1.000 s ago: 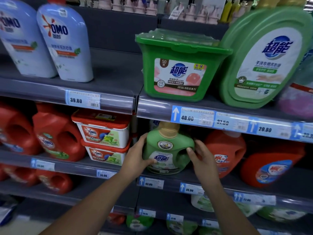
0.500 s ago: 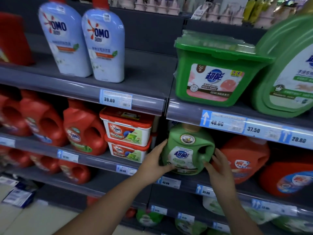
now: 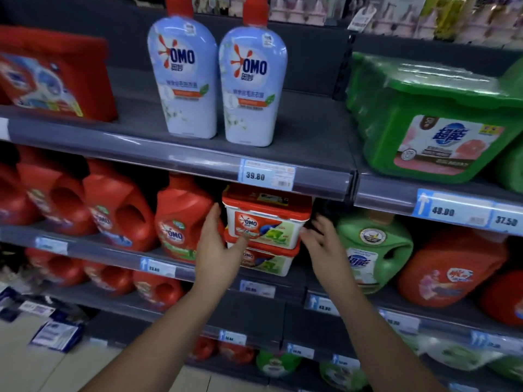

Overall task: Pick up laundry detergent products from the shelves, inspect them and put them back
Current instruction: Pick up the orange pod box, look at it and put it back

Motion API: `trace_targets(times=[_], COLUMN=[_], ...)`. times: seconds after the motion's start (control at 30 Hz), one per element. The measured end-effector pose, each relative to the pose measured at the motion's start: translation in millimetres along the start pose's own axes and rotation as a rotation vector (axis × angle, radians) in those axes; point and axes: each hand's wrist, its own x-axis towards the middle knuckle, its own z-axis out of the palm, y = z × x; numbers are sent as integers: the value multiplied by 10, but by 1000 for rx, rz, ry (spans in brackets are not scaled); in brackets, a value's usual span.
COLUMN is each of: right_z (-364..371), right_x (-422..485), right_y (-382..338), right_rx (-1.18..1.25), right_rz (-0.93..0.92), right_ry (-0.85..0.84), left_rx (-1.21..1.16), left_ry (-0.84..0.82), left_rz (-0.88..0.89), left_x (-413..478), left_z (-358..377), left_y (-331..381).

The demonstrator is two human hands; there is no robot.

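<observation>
Two lidded OMO tubs point(image 3: 264, 226) sit stacked between my hands. My left hand point(image 3: 219, 250), fingers straight, has its thumb across the top one; my right hand point(image 3: 324, 246), blurred, seems spread and empty.

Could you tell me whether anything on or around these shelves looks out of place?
Only the blue-and-white packets at the lower left. They lie flat and scattered at floor level, unlike the upright OMO bottles on the shelf above. They are too blurred to identify. Nothing else stands out.
</observation>
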Motion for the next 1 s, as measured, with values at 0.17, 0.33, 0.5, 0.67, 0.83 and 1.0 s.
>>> trace_targets(times=[0.17,0.33,0.5,0.67,0.83,1.0], right_z=[206,237,221,118,-71,-262], right_x=[72,-113,-481,-1012,-1514,-1829], right_y=[-103,-225,-306,-146,10,172], right_rx=[237,307,318,306,399,368], right_rz=[71,110,18,-27,-13,-41], right_ry=[63,65,159,119,34,-48], left_rx=[-157,-384,-561,-703,-636,-574], left_ry=[-121,-140,-139,-66,-98,-135], left_rz=[-88,-213,-208,-293,-322,-284], left_x=[160,249,-5,-469,-941,-1330], left_z=[-54,-201,-309,-430,-633,-746], left_y=[-11,143,174,175,113,156])
